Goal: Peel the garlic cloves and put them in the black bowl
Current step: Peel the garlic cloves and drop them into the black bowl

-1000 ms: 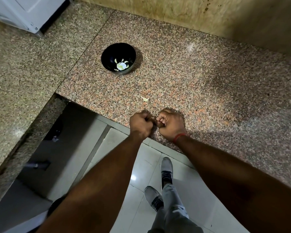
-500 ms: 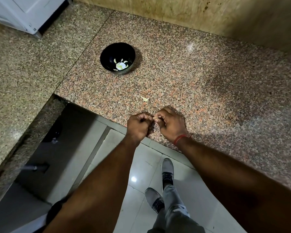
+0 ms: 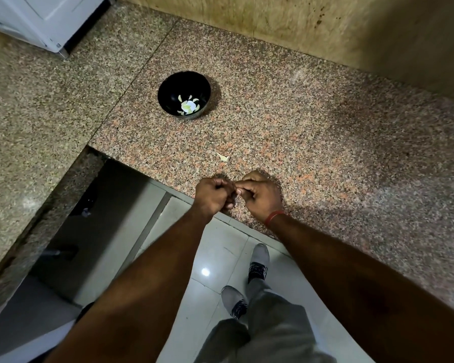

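Garlic clove (image 3: 236, 191) sits almost hidden between both fists at the surface (image 3: 312, 153) edge. The left hand (image 3: 213, 195) grips it with curled fingers, and the right hand (image 3: 260, 196) pinches at its skin. Peeling probably goes best with small pulls from the tip, the clove held firm. The black bowl (image 3: 168, 86), well apart, already holds pale cloves; a skin scrap (image 3: 223, 158) lies between.

Single head view, steeply downward over countertop (image 3: 299, 142) edge, close.
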Tool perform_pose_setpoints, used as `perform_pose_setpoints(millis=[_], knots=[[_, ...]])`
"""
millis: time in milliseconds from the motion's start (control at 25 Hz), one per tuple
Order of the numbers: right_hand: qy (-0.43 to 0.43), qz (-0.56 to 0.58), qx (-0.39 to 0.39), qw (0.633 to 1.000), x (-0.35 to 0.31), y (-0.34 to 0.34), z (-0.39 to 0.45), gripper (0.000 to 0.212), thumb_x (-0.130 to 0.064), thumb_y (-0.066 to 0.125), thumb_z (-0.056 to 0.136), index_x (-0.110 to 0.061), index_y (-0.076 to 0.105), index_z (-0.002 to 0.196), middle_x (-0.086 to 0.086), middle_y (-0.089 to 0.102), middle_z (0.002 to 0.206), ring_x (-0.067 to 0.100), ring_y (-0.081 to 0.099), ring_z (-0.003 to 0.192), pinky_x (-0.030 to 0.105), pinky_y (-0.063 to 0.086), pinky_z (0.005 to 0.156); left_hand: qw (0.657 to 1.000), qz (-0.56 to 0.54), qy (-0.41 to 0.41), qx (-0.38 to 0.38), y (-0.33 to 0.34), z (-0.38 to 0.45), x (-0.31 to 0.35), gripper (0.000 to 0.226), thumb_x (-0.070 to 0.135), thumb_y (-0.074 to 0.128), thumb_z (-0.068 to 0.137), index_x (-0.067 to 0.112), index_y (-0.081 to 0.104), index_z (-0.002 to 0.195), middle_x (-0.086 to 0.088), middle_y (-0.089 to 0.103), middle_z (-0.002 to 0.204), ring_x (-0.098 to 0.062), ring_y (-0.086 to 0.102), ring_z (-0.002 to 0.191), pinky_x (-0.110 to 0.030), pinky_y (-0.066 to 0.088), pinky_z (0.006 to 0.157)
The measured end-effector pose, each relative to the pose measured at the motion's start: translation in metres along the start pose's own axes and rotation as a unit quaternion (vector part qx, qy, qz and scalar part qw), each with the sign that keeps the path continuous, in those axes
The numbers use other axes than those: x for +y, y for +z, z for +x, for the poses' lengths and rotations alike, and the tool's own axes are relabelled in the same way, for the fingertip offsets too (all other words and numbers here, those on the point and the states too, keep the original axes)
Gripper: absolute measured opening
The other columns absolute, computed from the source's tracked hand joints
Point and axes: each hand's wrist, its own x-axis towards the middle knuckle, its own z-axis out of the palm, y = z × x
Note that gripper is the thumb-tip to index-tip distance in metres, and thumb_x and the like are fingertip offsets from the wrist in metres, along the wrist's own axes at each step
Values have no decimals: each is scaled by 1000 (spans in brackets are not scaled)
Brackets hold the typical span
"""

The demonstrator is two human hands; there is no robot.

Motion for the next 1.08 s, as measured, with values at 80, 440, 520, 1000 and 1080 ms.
perform_pose_setpoints(millis=[80,440,520,1000,1080], knots=[[-1,22,-14,1000,-1,-5,4,22,-8,69,91,-19,79,106,-5,68,99,15,62,84,37,56,72,1000,-11,-12,6,4,-2,6,11,-3,65,94,-8,68,85,-19,64,63,-24,58,46,-30,54,47],[46,103,-53,992,-7,-45,18,29,9,71,82,-11,81,100,1,72,99,12,65,89,17,54,81,990,-128,-53,19,27,-15,29,8,-10,71,87,-13,67,81,-26,65,70,-25,58,46,-27,51,44],[71,119,-69,988,-10,-51,22,27,8,72,84,-13,81,100,-4,70,100,5,63,91,10,51,81,990,-128,-44,26,28,-18,33,10,-7,72,87,-16,68,88,-27,68,74,-24,60,47,-29,55,45],[114,177,-80,974,-24,-56,33,28,3,76,84,-17,81,103,-7,74,98,7,69,93,21,58,84,993,-112,2,28,21,-26,42,9,-4,67,92,-13,67,92,-17,68,73,-21,65,53,-28,58,49],[150,242,-79,955,-26,-56,30,30,3,79,82,-16,79,105,-5,77,102,7,72,95,24,59,87,992,-123,1,20,18,-27,43,7,-2,67,93,-7,68,88,-15,68,72,-19,65,52,-28,57,47]])
